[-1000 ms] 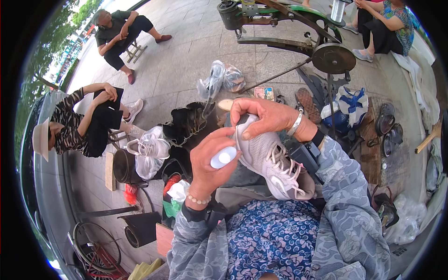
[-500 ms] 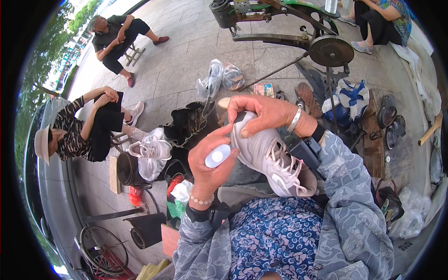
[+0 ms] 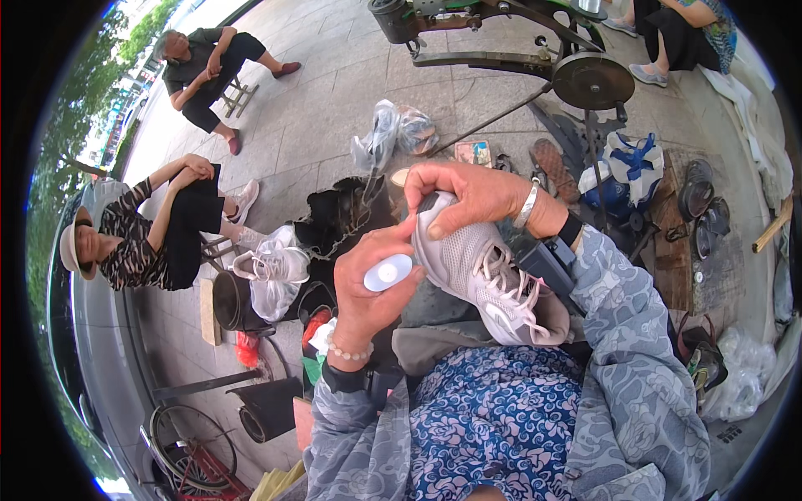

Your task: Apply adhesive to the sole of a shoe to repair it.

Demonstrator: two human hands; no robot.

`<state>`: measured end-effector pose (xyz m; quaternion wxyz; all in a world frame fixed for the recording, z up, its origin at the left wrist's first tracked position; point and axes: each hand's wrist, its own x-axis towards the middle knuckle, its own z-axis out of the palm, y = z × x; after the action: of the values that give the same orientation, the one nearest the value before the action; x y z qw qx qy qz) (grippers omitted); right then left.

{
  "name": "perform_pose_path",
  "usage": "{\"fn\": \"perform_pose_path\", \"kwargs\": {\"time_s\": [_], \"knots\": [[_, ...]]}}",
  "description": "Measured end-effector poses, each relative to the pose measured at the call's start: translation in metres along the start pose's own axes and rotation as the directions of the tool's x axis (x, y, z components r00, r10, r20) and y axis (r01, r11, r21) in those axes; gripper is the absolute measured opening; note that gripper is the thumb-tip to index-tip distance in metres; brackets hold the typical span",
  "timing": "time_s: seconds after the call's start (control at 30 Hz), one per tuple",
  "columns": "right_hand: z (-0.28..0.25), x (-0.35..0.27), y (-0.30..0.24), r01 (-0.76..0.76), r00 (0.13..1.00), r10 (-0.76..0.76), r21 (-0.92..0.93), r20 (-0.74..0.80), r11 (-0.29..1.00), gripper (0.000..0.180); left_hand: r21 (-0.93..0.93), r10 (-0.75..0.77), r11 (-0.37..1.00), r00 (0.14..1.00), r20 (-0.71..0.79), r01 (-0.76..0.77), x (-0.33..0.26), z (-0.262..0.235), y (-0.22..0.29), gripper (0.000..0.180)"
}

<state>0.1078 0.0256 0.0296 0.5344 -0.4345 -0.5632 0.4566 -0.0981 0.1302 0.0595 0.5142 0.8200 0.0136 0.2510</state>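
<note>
A light pinkish-grey sneaker [image 3: 462, 260] with laces lies over my lap, its toe pointing up and to the left. My right hand [image 3: 480, 199] grips it at the toe, thumb on the upper and fingers curled around the front. In my closed left hand [image 3: 361, 311] is a small white bottle [image 3: 388, 273], its oval end facing up. The left index finger reaches to the edge of the toe and touches it near the right fingertips. The bottle's other end is hidden by the hand.
Beyond my hands stands a hand-cranked sewing machine [image 3: 593, 81]. Another pair of pale sneakers [image 3: 280, 265] sits on a bag at left. Two people sit on the left, another at far right. A blue-and-white bag [image 3: 632, 171] and dark sandals [image 3: 696, 194] lie to the right.
The white bottle has tilted slightly in my left hand. My hands and the sneaker have barely shifted. The seated person in the hat has turned their head toward me.
</note>
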Motion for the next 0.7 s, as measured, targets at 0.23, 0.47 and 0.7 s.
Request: {"fn": "perform_pose_path", "kwargs": {"time_s": [0.23, 0.47, 0.7], "knots": [[0.003, 0.002, 0.003, 0.006, 1.000, -0.005, 0.061, -0.016, 0.998, 0.040, -0.013, -0.082, 0.996, 0.996, 0.026, 0.083, 0.001, -0.005, 0.001, 0.024], [0.006, 0.003, 0.003, -0.012, 0.999, 0.013, 0.039, -0.036, 0.999, 0.039, -0.083, -0.155, 0.984, 0.987, 0.044, 0.158, -0.004, -0.008, 0.000, 0.031], [0.009, 0.008, 0.011, 0.013, 1.000, -0.012, 0.055, -0.029, 0.998, 0.040, -0.008, -0.149, 0.989, 0.987, 0.052, 0.150, -0.007, -0.011, -0.005, 0.030]]}}
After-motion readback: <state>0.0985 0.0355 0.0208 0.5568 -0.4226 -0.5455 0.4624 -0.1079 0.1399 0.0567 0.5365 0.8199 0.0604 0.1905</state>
